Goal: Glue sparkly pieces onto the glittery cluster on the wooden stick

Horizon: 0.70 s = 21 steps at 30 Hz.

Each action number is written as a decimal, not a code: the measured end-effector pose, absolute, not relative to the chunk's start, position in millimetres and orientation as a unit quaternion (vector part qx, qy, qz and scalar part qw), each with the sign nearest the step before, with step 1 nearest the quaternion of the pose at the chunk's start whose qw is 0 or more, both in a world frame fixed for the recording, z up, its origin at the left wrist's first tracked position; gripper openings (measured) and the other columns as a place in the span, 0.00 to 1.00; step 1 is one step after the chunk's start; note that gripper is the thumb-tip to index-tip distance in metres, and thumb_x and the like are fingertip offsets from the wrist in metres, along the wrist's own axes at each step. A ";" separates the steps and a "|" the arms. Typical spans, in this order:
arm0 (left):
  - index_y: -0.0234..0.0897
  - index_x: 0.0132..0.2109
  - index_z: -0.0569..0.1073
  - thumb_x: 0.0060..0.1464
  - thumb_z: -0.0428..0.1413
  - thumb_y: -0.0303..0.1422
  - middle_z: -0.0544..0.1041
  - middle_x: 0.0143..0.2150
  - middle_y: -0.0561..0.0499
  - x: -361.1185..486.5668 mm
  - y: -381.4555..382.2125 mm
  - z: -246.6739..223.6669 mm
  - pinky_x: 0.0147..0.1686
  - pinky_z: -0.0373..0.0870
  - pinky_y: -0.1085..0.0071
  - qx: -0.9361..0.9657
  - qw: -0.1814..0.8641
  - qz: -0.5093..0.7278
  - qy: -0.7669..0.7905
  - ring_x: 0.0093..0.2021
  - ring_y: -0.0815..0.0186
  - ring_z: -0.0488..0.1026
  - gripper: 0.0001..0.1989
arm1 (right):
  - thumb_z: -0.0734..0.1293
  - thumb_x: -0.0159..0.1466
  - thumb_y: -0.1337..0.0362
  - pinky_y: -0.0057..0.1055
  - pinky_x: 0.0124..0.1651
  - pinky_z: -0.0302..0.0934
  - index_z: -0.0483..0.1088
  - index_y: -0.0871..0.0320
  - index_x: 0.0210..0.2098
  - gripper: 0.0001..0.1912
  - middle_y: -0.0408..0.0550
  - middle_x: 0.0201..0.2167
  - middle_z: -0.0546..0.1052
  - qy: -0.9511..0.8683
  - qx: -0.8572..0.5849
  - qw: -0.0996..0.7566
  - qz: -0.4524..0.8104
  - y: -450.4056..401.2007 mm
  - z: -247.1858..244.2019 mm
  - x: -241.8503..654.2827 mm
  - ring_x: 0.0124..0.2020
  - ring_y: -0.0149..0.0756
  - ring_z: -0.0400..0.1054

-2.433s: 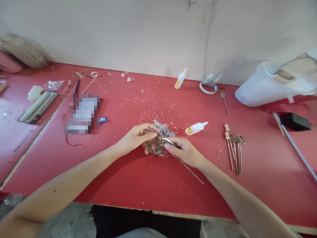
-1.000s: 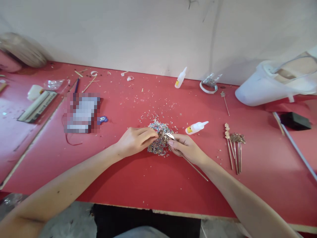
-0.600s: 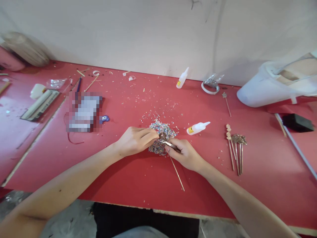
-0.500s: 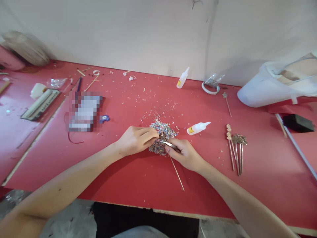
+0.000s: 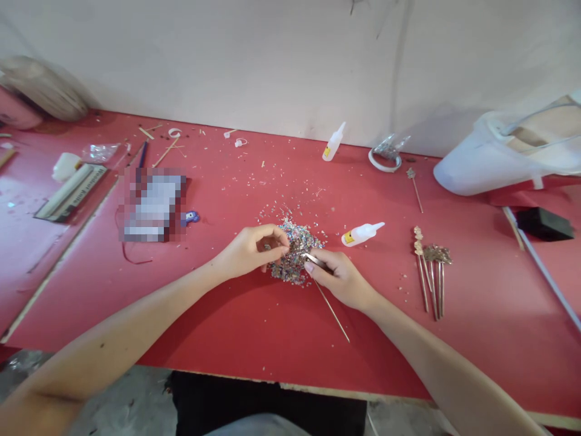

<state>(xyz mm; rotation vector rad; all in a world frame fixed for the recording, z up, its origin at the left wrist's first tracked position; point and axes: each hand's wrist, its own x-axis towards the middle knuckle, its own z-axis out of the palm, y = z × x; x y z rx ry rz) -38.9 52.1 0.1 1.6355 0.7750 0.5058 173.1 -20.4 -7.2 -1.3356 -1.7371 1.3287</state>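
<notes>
A heap of small multicoloured rhinestones (image 5: pixel 290 272) lies on the red table in front of me. Over it is the brownish-gold ornate head of a hair stick (image 5: pixel 333 313), whose thin shaft slants down to the right. My left hand (image 5: pixel 249 251) has thumb and forefinger pinched at the left edge of this head; the exact contact is small in the picture. My right hand (image 5: pixel 338 275) grips metal tweezers (image 5: pixel 318 261), their tips pointing left at the ornate head. Part of the shaft runs beneath the right hand's fingers.
A glue bottle (image 5: pixel 363 234) lies right of the heap; another bottle (image 5: pixel 333 142) stands near the wall. Several gold hair sticks (image 5: pixel 434 284) lie to the right, below a white bucket (image 5: pixel 472 157). On the left are a blurred-out rectangular object (image 5: pixel 152 206) and a long box (image 5: pixel 72 192).
The left fingers have opened into a rounder pinch. The hair stick's lower end has swung right and slightly up. The tweezers have shifted slightly right and up, still in my right hand.
</notes>
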 end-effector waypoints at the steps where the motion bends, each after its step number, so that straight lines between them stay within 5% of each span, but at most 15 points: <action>1: 0.34 0.38 0.69 0.57 0.55 0.34 0.72 0.28 0.52 -38.7 52.7 0.4 0.17 0.69 0.81 0.682 0.617 0.216 0.329 0.22 0.74 0.70 0.07 | 0.58 0.66 0.56 0.26 0.23 0.40 0.52 0.56 0.23 0.18 0.35 0.19 0.50 -0.642 -0.499 0.288 0.507 -20.1 -7.1 173.6 0.20 0.26 0.44; 9: 0.34 0.38 0.69 0.57 0.55 0.31 0.73 0.25 0.52 -39.1 57.0 -2.9 0.15 0.70 0.81 0.628 0.686 0.218 0.296 0.20 0.74 0.69 0.04 | 0.59 0.66 0.52 0.27 0.23 0.41 0.54 0.56 0.23 0.20 0.36 0.18 0.52 -0.606 -0.491 0.284 0.558 -16.8 -9.1 179.1 0.19 0.26 0.45; 21: 0.34 0.37 0.68 0.56 0.55 0.32 0.73 0.26 0.54 -37.3 54.8 -1.5 0.17 0.71 0.81 0.665 0.647 0.201 0.316 0.18 0.75 0.70 0.05 | 0.60 0.66 0.54 0.26 0.25 0.43 0.58 0.57 0.26 0.17 0.36 0.20 0.54 -0.674 -0.519 0.237 0.468 -18.5 -2.7 172.4 0.21 0.26 0.47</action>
